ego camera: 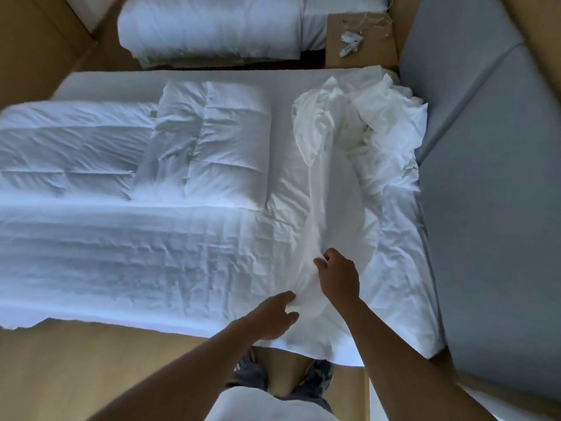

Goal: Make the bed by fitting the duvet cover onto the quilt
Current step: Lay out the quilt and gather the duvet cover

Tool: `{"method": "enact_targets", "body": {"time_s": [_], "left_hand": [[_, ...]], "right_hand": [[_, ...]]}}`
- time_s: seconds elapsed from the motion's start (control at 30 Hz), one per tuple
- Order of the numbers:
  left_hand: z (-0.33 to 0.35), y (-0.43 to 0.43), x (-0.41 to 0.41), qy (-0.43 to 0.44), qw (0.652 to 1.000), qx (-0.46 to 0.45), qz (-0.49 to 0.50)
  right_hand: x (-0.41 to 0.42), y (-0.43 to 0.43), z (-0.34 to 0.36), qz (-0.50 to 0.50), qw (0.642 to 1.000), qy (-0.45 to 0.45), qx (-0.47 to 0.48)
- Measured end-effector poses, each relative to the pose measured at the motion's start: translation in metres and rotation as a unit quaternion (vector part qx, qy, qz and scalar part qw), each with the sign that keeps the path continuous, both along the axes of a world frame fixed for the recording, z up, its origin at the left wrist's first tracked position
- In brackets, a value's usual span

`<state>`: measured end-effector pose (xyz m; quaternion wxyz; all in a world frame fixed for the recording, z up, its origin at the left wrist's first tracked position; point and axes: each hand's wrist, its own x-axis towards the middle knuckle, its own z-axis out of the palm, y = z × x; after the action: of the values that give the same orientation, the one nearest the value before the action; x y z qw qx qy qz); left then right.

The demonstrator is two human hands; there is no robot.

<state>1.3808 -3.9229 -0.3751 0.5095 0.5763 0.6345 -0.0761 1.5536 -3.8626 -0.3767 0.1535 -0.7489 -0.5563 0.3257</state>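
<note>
The quilt (91, 153) runs off the left edge, so its full spread cannot be seen. The fingertips of the right hand (338, 276) sink into the folds of the duvet cover (337, 189), whose opening cannot be made out in the bunched heap. The second bed (209, 25) is cut by the top edge. Small pale items on the bedside tabletop (361, 38) are too small to identify. The whole view is softly blurred.

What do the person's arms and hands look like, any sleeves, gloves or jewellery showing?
Both forearms are bare up to the bottom edge of the picture, with no sleeves in view. The left hand and right hand wear no gloves, and no rings, watch or bracelet show. Fine detail is too blurred to tell more.
</note>
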Motion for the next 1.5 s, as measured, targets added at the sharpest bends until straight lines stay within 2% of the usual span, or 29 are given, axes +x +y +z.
{"method": "enact_targets", "body": {"time_s": [0.07, 0.17, 0.3, 0.4, 0.5, 0.63, 0.77, 0.87, 0.9, 0.93, 0.97, 1.0, 1.03, 1.07, 1.1, 1.13, 1.17, 1.2, 1.27, 1.33, 1.43, 1.5], "left_hand": [[0.001, -0.003, -0.019, -0.011, 0.999, -0.013, 0.037], [0.004, 0.003, -0.059, 0.010, 0.998, -0.017, 0.062], [0.006, 0.036, -0.135, 0.010, 0.984, -0.033, 0.173], [0.000, 0.076, -0.209, -0.001, 0.953, -0.024, 0.303], [-0.010, 0.126, -0.292, -0.023, 0.911, 0.013, 0.411], [-0.035, 0.203, -0.402, -0.079, 0.833, 0.010, 0.547], [-0.069, 0.266, -0.475, -0.154, 0.772, -0.047, 0.614], [-0.089, 0.296, -0.489, -0.259, 0.743, -0.081, 0.612], [-0.092, 0.305, -0.486, -0.267, 0.753, -0.072, 0.597], [-0.095, 0.309, -0.482, -0.247, 0.780, -0.022, 0.575], [-0.093, 0.315, -0.476, -0.259, 0.782, 0.043, 0.565], [-0.094, 0.323, -0.469, -0.295, 0.787, 0.110, 0.531], [-0.088, 0.330, -0.457, -0.347, 0.811, 0.146, 0.449], [-0.076, 0.340, -0.446, -0.373, 0.812, 0.147, 0.423], [-0.063, 0.349, -0.422, -0.420, 0.785, 0.073, 0.449], [-0.047, 0.358, -0.394, -0.383, 0.797, 0.106, 0.454], [-0.032, 0.364, -0.363, -0.348, 0.824, 0.100, 0.435], [-0.019, 0.372, -0.337, -0.349, 0.834, 0.087, 0.418], [0.001, 0.383, -0.288, -0.336, 0.869, 0.107, 0.346], [0.022, 0.389, -0.243, -0.344, 0.886, 0.116, 0.287], [0.029, 0.385, -0.190, -0.316, 0.921, 0.048, 0.224], [0.018, 0.371, -0.173, -0.276, 0.933, -0.001, 0.231]], "right_hand": [[-0.004, -0.008, -0.016, 0.078, 0.992, -0.037, -0.088], [-0.015, -0.022, -0.033, 0.169, 0.962, -0.064, -0.206], [-0.052, -0.021, -0.041, 0.166, 0.953, -0.064, -0.246], [-0.099, 0.005, -0.039, 0.175, 0.952, -0.091, -0.232], [-0.166, 0.045, -0.031, 0.182, 0.961, -0.108, -0.177], [-0.271, 0.102, -0.032, 0.196, 0.968, -0.112, -0.114], [-0.358, 0.156, -0.046, 0.234, 0.963, -0.129, -0.043], [-0.403, 0.180, -0.056, 0.188, 0.975, -0.115, -0.009], [-0.412, 0.187, -0.061, 0.174, 0.978, -0.113, -0.002], [-0.421, 0.193, -0.064, 0.171, 0.978, -0.118, 0.009], [-0.428, 0.198, -0.066, 0.173, 0.976, -0.128, 0.023], [-0.431, 0.204, -0.069, 0.169, 0.975, -0.139, 0.035], [-0.433, 0.211, -0.071, 0.161, 0.975, -0.146, 0.040], [-0.432, 0.219, -0.071, 0.148, 0.977, -0.147, 0.043], [-0.429, 0.228, -0.068, 0.127, 0.980, -0.146, 0.046], [-0.424, 0.238, -0.064, 0.095, 0.984, -0.143, 0.050], [-0.415, 0.246, -0.060, 0.048, 0.988, -0.136, 0.062], [-0.402, 0.255, -0.055, -0.010, 0.990, -0.113, 0.081], [-0.365, 0.273, -0.046, -0.139, 0.983, -0.010, 0.120], [-0.314, 0.290, -0.037, -0.252, 0.955, 0.075, 0.135], [-0.216, 0.319, -0.032, -0.370, 0.916, 0.078, 0.134], [-0.144, 0.334, -0.034, -0.445, 0.883, 0.098, 0.113]]}}
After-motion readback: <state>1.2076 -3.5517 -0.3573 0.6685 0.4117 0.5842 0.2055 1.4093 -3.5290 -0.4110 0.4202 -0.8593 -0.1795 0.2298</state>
